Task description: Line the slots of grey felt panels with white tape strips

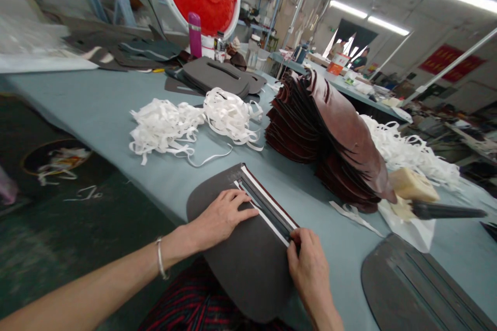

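Grey foam-like sheet, a rounded panel [240, 264], lies over the near edge of the worktop [108, 108], part of it hanging off toward the person's lap, probably so the slot down its middle sits within easy reach. The left hand [221, 217] lies flat and spread on the panel beside the slot, seemingly pinning it so it cannot slide. The right hand [310, 269] is pinched closed at the near end of the white strips [264, 201], two of them, which run along either side of the slot; whether it grips a strip or a tool I cannot tell.

One more grey panel [411, 289] lies flat near the right-hand near corner. Just beyond it a dark-handled tool [446, 211] rests with a pale sponge-like block [411, 184] on a white sheet, handy to the right hand.

Past the middle, one fanned stack of brown pieces [330, 139] leans within reach, too many to count. Loose white strips lie in three heaps: two [194, 124] left of the stack, one [407, 150] right of it. Toward the far edge sit a stack of grey panels [217, 75] and one purple bottle [194, 34].
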{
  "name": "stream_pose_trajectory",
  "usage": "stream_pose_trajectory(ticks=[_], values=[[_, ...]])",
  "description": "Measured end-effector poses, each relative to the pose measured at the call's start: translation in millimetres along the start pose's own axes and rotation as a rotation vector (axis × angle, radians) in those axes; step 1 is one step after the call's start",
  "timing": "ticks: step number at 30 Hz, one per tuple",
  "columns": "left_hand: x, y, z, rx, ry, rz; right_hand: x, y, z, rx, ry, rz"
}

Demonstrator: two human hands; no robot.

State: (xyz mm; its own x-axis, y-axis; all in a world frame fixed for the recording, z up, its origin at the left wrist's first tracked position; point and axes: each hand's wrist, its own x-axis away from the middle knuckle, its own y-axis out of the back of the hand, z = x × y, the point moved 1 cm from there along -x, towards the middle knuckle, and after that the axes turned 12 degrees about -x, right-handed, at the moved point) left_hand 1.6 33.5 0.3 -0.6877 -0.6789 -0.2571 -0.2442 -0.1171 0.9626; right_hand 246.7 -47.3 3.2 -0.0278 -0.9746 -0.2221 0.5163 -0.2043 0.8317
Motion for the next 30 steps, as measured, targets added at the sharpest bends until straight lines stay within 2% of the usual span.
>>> stream_pose_trajectory(ticks=[3, 7, 11, 19, 26, 30], values=[[-0.3, 0.6, -1.3, -0.002, -0.003, 0.001, -18.8, -14.6, 19.1, -0.055, 0.081, -0.020], [-0.4, 0.9, -2.8, 0.007, 0.013, 0.002, -46.0, -44.3, 45.4, -0.052, 0.191, 0.022], [-0.9, 0.6, -3.0, 0.001, 0.045, 0.009, -54.7, -58.2, 50.0, -0.067, 0.233, 0.045], [-7.8, -0.4, -14.4, -0.154, -0.029, 0.014, -34.1, -36.1, 31.2, -0.088, 0.290, 0.137], [-10.4, 4.0, -30.9, -0.179, -0.095, 0.011, -23.8, -25.9, 35.8, 0.090, 0.312, 0.173], [-11.1, 8.2, -42.2, -0.185, -0.108, -0.004, -12.1, -15.6, 28.2, 0.114, 0.301, 0.172]])
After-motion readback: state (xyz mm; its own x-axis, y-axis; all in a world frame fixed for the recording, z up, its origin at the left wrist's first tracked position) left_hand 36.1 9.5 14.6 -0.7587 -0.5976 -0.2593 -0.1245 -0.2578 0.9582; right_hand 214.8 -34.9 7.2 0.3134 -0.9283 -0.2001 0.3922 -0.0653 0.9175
